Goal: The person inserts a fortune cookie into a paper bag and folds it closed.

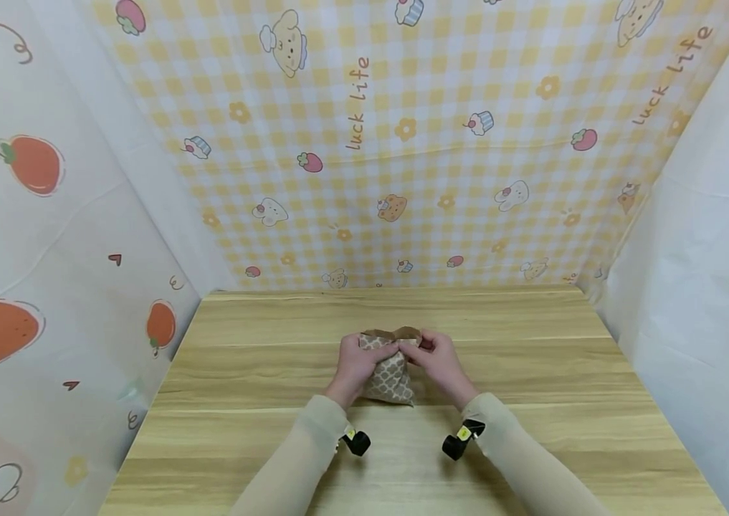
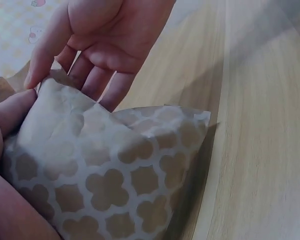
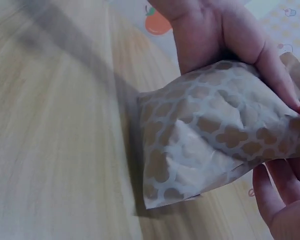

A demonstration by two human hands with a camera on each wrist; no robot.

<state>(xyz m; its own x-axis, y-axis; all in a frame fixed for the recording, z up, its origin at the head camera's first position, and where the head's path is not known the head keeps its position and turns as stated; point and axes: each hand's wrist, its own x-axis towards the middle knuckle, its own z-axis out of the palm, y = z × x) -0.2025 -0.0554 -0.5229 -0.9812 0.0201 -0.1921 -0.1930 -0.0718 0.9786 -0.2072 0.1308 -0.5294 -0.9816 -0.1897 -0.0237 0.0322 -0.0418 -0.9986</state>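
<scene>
A brown paper bag (image 1: 390, 381) with a pale quatrefoil pattern stands near the middle of the table, bulging at its lower part. My left hand (image 1: 356, 364) grips it at the left side of its mouth, thumb across the front. On the other side, my right hand (image 1: 440, 362) pinches the top edge between thumb and fingers. Both thumbs meet near the centre of the rim, where the plain brown inside of the paper shows. In the left wrist view the front of the bag (image 2: 107, 185) is creased below the thumbs. What lies inside is hidden.
The wood-grain table (image 1: 241, 401) runs back to a yellow checked cloth (image 1: 364, 215) with cartoon prints. A white sheet with fruit prints (image 1: 35, 165) hangs at the left, and a plain white sheet (image 1: 693, 251) at the right. Small black cameras (image 1: 358, 442) are strapped to both wrists.
</scene>
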